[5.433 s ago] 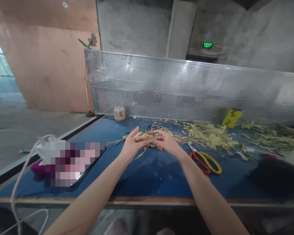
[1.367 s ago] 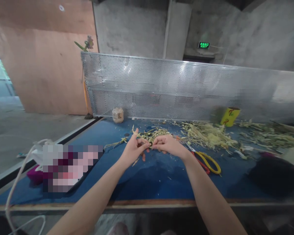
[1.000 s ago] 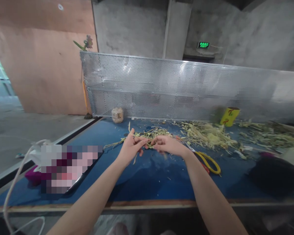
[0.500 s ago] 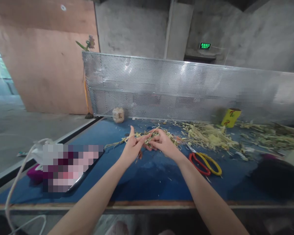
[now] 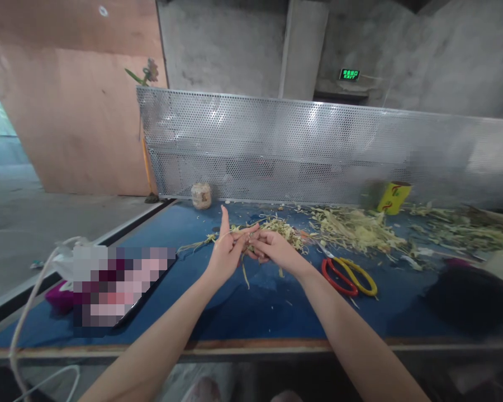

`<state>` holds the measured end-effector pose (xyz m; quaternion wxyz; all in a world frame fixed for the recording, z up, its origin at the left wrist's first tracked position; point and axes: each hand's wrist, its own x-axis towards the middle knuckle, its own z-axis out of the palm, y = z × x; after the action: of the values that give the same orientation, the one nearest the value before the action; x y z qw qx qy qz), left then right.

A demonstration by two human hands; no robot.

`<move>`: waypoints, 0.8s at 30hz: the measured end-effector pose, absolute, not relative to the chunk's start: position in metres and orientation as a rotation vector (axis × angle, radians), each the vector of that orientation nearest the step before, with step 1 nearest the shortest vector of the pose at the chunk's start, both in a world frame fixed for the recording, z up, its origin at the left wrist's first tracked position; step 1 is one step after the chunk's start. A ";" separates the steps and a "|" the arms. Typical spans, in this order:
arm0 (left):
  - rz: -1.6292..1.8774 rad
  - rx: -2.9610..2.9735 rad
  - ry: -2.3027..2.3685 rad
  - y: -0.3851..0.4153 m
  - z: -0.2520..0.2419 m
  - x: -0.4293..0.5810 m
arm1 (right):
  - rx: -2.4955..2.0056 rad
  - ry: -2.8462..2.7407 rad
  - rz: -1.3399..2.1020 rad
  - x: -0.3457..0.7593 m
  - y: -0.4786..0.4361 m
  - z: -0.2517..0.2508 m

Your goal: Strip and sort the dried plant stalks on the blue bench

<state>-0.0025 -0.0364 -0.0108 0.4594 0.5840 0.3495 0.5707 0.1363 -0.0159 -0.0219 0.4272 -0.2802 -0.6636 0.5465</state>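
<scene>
Over the middle of the blue tabletop, my left hand point(image 5: 226, 254) and my right hand point(image 5: 272, 245) meet at the fingertips. Both pinch a thin pale plant strand point(image 5: 245, 274), whose loose end dangles below the fingers. One finger or the thumb of my left hand sticks straight up. What lies between the fingertips is partly hidden. Just behind the hands is a heap of shredded yellow-green plant strips point(image 5: 287, 230), and a few longer strands point(image 5: 197, 244) stretch out to the left. Scissors point(image 5: 347, 276) with one red and one yellow handle lie to the right of my right hand.
A perforated metal panel point(image 5: 251, 148) borders the back of the blue table point(image 5: 251, 312). Near it stand a whitish roll point(image 5: 201, 196) and a yellow container point(image 5: 394, 197). More strips point(image 5: 356, 230) lie right. A blurred-out tray-like object point(image 5: 134, 287) sits left, a dark bundle point(image 5: 471, 298) right.
My fingertips have drawn closer together and slightly lower. A strand end now hangs beneath them. My right hand's fingers are more curled, and the view has shifted slightly.
</scene>
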 end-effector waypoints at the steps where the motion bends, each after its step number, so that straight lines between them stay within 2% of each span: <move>1: 1.400 1.469 0.866 -0.037 -0.010 -0.003 | -0.713 -1.683 1.345 0.136 -0.015 -0.023; 8: 1.331 1.524 0.883 -0.026 -0.020 -0.006 | -0.880 -1.776 1.103 0.139 -0.014 -0.021; 16: 1.311 1.590 0.902 -0.022 -0.025 -0.007 | -0.925 -1.865 0.615 0.148 -0.007 -0.022; 21: 1.313 1.533 0.864 -0.022 -0.023 -0.006 | -0.860 -1.923 0.603 0.149 -0.008 -0.020; 24: 1.299 1.555 0.838 -0.023 -0.023 -0.006 | -0.842 -1.895 0.707 0.147 -0.010 -0.019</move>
<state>-0.0061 -0.0226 -0.0227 0.4568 0.6308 0.3401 0.5270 0.1470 -0.0100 -0.0195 0.4576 -0.3416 -0.7691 0.2870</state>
